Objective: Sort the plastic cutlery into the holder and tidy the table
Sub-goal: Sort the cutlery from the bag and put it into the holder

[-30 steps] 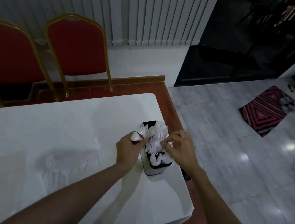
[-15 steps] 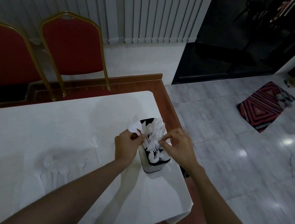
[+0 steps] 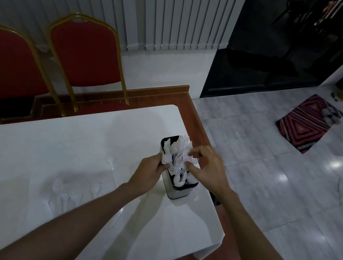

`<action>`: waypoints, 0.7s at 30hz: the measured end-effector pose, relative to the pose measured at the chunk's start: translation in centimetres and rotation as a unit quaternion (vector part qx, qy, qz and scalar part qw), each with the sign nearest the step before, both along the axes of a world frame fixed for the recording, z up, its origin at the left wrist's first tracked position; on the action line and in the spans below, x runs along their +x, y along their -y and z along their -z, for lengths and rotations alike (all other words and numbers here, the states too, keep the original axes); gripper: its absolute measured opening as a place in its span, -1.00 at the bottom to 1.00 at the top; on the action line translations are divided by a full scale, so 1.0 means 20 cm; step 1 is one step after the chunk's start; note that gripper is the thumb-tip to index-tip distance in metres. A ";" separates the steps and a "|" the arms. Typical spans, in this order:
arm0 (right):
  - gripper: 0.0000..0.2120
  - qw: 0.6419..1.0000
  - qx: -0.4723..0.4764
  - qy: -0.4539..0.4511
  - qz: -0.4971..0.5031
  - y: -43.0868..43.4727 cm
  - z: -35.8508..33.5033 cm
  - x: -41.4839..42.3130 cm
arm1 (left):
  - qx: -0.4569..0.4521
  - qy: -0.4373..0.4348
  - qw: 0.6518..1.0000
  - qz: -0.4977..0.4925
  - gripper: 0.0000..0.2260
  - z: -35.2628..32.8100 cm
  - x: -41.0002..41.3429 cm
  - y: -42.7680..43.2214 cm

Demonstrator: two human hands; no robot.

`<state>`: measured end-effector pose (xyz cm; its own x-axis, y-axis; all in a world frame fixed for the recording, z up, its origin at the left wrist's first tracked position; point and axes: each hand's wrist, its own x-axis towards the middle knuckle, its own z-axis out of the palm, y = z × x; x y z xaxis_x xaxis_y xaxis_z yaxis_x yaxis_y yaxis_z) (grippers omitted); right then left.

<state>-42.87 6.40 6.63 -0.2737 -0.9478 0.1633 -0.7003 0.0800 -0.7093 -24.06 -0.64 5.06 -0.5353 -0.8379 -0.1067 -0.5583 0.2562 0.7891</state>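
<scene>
Both of the person's hands meet over the cutlery holder, a tall box with a dark rim and pale metal sides that stands upright on the white table near its right edge. The holder is packed with white plastic cutlery: fork tines fan out at the far end, and spoon bowls show in the near compartment just below the fingertips.

The left hand comes in from the holder's left side. Its fingers are curled together and its thumb presses against them, pinching the white pieces that stick up at the holder's left rim; whether it grips one piece or several, I cannot tell in this dim light.

The right hand reaches across from the other side. Its thumb and forefinger close on the tips of the forks directly in front of them, with the remaining fingers loosely bent above. The fingertips of the two hands are close, parted only by the bunched cutlery between them.

To the left of the left hand, well apart from the holder, a cluster of clear spoons lies flat on the table, faint against the white surface. Beyond the fingers, behind the table, stand two red chairs with gold frames. Off to the right of the right hand, on the grey tiled floor, lies a striped red rug.
</scene>
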 end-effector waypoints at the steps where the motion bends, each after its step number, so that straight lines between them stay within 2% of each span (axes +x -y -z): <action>1: -0.74 1.000 -0.007 -0.002 0.000 0.00 -0.01 0.01 | -0.002 -0.014 1.000 -0.016 -0.82 -0.01 0.00 -0.01; 5: -0.67 1.000 -0.020 -0.003 -0.011 0.05 -0.05 0.05 | -0.015 -0.036 0.999 -0.025 -0.81 -0.03 -0.01 -0.03; 8: -0.73 1.000 -0.003 -0.005 -0.029 0.08 -0.07 0.08 | -0.032 -0.025 0.999 -0.024 -0.83 -0.01 0.00 -0.02; 12: -0.75 1.000 0.001 -0.014 -0.025 0.05 -0.04 0.08 | -0.001 -0.047 0.999 -0.023 -0.72 0.01 0.04 -0.01; 15: -0.74 0.998 -0.060 -0.031 0.010 0.04 -0.05 0.10 | -0.004 -0.066 0.998 -0.019 -0.61 0.02 0.12 -0.02; 17: -0.80 0.992 -0.116 -0.051 0.027 0.07 -0.09 0.15 | -0.009 -0.074 0.996 -0.044 -0.59 0.05 0.19 -0.01; 19: -0.86 0.987 -0.151 -0.048 0.008 0.11 -0.11 0.24 | -0.019 -0.082 0.993 -0.087 -0.62 0.09 0.30 0.01; 21: -0.86 0.988 -0.143 -0.041 -0.042 0.16 -0.11 0.35 | -0.033 -0.082 0.988 -0.130 -0.67 0.13 0.42 0.03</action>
